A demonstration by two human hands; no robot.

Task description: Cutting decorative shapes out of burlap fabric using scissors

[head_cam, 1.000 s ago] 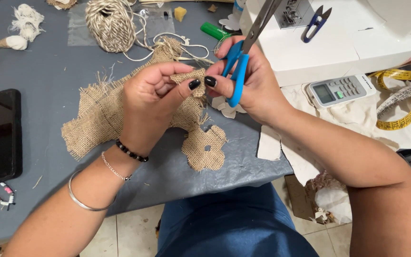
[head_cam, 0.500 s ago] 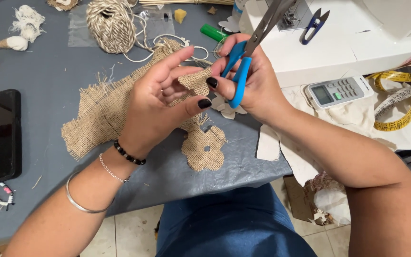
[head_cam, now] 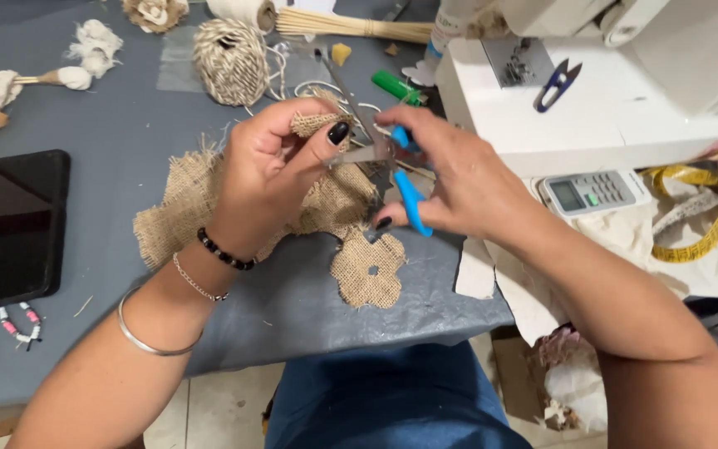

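**A:** What does the head camera show in the hands?

**B:** The left hand (head_cam: 272, 179) pinches a small scrap of burlap (head_cam: 313, 123) between thumb and fingertips, held up above the table. The right hand (head_cam: 450, 179) grips a pair of blue-handled scissors (head_cam: 384, 158), fingers curled through the loops, blades pointing up and away towards the twine.

**A:** Are the blades on the scrap?

**B:** They sit just beside it, at the thumb's dark nail. Whether they touch the cloth I cannot tell.

**A:** What lies underneath?

**B:** A larger frayed burlap piece (head_cam: 180, 208) lies flat on the grey table (head_cam: 110, 116), partly hidden by the left hand. Just in front of it, near the table's edge, lies a flower-shaped burlap cutout (head_cam: 367, 270) with a small hole in its middle.

**A:** And round about?

**B:** A ball of twine (head_cam: 230, 62) stands beyond the hands, with a green marker (head_cam: 399, 87) near it. A black phone (head_cam: 14, 229) lies well to the left. On the right stands a white sewing machine (head_cam: 608, 108) with small blue snips (head_cam: 557, 85) on its bed, a calculator (head_cam: 593, 191) in front of it, and a yellow tape measure (head_cam: 708, 229) curled on white cloth.
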